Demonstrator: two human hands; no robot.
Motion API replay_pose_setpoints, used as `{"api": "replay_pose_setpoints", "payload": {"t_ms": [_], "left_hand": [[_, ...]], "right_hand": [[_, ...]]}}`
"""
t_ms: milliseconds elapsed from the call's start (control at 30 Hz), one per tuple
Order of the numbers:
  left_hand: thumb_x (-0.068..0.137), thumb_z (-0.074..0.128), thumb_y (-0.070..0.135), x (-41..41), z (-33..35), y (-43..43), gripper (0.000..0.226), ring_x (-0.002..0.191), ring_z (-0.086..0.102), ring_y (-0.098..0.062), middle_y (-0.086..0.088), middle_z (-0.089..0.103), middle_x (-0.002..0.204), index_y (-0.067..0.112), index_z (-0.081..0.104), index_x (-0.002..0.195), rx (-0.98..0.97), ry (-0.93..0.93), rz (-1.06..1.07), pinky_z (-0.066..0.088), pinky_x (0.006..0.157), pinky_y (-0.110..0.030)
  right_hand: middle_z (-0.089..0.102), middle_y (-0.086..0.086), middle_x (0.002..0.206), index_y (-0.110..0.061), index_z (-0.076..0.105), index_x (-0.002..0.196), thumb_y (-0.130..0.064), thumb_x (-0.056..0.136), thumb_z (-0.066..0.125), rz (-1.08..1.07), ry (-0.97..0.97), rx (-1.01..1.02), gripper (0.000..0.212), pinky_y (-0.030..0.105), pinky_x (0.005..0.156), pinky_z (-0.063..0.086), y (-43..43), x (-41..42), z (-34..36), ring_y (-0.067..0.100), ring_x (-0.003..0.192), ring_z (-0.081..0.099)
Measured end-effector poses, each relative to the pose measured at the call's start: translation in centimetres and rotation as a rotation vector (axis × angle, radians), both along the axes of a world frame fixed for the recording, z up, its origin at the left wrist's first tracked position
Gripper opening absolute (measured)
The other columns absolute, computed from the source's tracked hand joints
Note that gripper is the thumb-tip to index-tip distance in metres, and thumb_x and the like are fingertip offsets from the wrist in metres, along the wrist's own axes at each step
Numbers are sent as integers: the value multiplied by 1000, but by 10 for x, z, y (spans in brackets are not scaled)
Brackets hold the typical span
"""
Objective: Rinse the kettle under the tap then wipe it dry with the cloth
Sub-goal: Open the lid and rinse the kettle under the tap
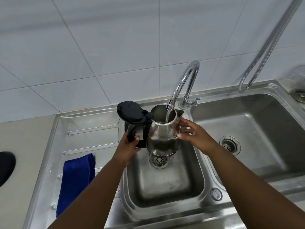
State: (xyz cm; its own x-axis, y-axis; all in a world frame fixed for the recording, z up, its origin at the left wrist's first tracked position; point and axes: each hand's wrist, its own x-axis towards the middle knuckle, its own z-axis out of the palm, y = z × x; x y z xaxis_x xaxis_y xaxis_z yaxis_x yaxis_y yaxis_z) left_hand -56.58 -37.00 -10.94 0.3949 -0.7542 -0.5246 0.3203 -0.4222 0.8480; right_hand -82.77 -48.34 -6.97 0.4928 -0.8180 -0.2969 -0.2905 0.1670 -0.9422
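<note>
Kettle: the shiny silver metal kettle (162, 138) with a black handle is held up over the small sink bowl (165, 184), right above the round drain (159, 160).
Lid: the round black lid (130, 114) is flipped open to the left.
Tap: the curved shiny tap (184, 83) pours water (167, 117) into the kettle's open top.
Left hand: the left hand (130, 144) is wrapped tight around the black handle.
Right hand: the right hand (193, 134) presses its fingertips on the kettle's right side, fingers spread.
Cloth: the folded blue cloth (76, 180) lies flat on the metal draining board (92, 134), left of the sink bowl and well apart from the kettle.
Big sink: the big bowl (257, 129) sits on the right.
</note>
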Motion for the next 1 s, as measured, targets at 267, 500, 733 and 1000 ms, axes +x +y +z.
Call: {"api": "replay_pose_setpoints", "payload": {"t_ms": [267, 500, 733, 1000], "left_hand": [[96, 60, 7, 1, -2, 0, 20, 115, 62, -28, -8, 65, 114, 15, 54, 113, 1, -4, -5, 52, 97, -48], [95, 63, 13, 3, -3, -2, 20, 115, 63, -30, -8, 64, 113, 13, 56, 114, 10, -18, -20, 53, 97, -49], [95, 65, 18, 0, -1, -4, 32, 112, 64, -29, -10, 63, 118, 13, 55, 124, 18, -53, -12, 56, 93, -48], [93, 66, 27, -1, -3, -12, 35, 108, 67, -30, -11, 67, 119, 18, 56, 125, 65, -128, 10, 59, 87, -49]], "right_hand": [[65, -10, 124, -31, 53, 139, -6, 83, 77, -2, 4, -5, 66, 19, 89, 50, 0, -1, -4, 6, 110, 64], [66, -8, 126, -30, 54, 140, -8, 81, 79, -12, 10, -9, 68, 27, 97, 52, 0, -3, -8, 11, 113, 65], [67, -9, 125, -38, 57, 134, -7, 80, 79, -34, 1, -2, 66, 34, 100, 52, 1, -1, -10, 12, 113, 66], [67, -7, 125, -38, 58, 133, -7, 81, 78, -31, -7, 12, 64, 29, 97, 52, 3, -2, -10, 9, 112, 66]]}}
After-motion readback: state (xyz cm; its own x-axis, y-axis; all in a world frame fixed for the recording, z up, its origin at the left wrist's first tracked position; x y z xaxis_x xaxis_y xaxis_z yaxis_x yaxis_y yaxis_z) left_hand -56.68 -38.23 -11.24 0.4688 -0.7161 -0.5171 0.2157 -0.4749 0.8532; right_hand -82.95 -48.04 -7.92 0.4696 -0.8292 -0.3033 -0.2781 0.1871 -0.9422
